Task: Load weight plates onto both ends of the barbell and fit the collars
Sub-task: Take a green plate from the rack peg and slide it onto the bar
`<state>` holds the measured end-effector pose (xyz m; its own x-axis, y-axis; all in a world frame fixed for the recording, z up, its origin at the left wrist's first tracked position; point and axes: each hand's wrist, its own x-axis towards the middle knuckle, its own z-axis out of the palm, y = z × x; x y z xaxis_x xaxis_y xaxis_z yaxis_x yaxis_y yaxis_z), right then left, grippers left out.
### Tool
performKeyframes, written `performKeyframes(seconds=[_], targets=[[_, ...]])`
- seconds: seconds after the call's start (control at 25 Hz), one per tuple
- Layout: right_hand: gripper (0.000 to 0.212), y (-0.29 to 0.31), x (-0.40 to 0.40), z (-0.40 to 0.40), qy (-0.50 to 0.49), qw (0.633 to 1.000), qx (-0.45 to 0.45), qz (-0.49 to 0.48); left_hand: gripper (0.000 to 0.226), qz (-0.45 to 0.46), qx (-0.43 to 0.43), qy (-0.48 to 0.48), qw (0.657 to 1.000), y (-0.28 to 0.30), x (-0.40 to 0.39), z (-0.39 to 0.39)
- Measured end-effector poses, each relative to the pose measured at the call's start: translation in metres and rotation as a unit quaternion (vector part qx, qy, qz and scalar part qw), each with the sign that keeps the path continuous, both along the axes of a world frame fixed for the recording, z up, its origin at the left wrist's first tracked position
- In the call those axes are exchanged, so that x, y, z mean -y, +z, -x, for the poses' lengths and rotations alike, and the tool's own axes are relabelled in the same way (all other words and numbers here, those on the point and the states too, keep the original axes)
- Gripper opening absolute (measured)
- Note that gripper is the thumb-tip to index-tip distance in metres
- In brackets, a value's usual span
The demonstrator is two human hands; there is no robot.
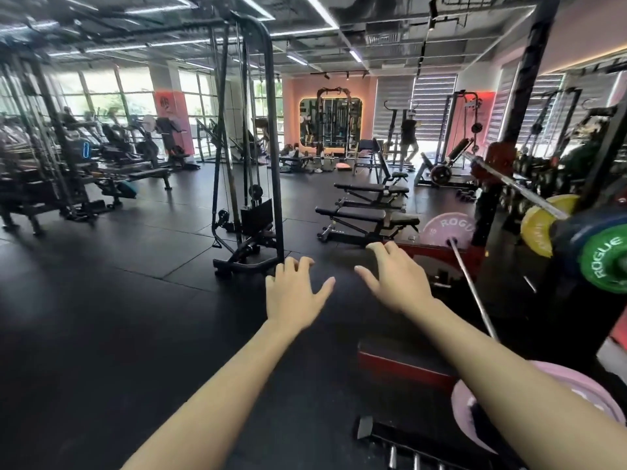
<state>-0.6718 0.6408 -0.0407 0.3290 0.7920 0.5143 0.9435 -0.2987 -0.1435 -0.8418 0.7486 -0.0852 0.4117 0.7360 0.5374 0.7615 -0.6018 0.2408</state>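
A steel barbell (471, 286) lies low on the right, running away from me. A pink plate (449, 230) marked ROGUE sits on its far end, and another pink plate (573, 401) shows at its near end, partly hidden by my right forearm. My left hand (293, 293) and my right hand (395, 276) are stretched out in front of me over the black floor, fingers spread and loosely bent, holding nothing. Both are left of the bar and apart from it. I see no collar.
On the right stands a black rack post (522, 106) with a second bar (515, 188), a yellow plate (539, 228) and a green ROGUE plate (607, 262). Benches (366, 217) and a cable machine (247, 184) stand ahead. A person (409, 137) walks far off.
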Motion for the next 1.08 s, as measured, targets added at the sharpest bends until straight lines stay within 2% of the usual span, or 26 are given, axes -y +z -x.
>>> performKeyframes(seconds=[0.16,0.4,0.64,0.88,1.08], targets=[[0.054,0.002,-0.078,-0.042,0.015,1.000,-0.007,-0.014,0.059,-0.003,-0.010,0.007,1.000,0.006,-0.076,-0.044],[0.051,0.014,-0.183,-0.114,0.017,1.000,0.018,-0.005,0.059,-0.060,-0.027,0.030,0.997,0.034,-0.180,-0.117],[0.052,0.004,-0.281,-0.167,0.000,1.000,0.024,0.017,0.059,-0.060,-0.030,0.032,0.997,0.030,-0.292,-0.156],[0.054,0.009,-0.415,-0.191,-0.035,0.999,0.025,0.016,0.062,-0.044,-0.040,-0.010,0.998,0.035,-0.431,-0.188],[0.053,0.030,-0.526,-0.209,-0.066,0.998,0.012,0.013,0.061,-0.069,-0.022,-0.040,0.997,0.055,-0.554,-0.214]])
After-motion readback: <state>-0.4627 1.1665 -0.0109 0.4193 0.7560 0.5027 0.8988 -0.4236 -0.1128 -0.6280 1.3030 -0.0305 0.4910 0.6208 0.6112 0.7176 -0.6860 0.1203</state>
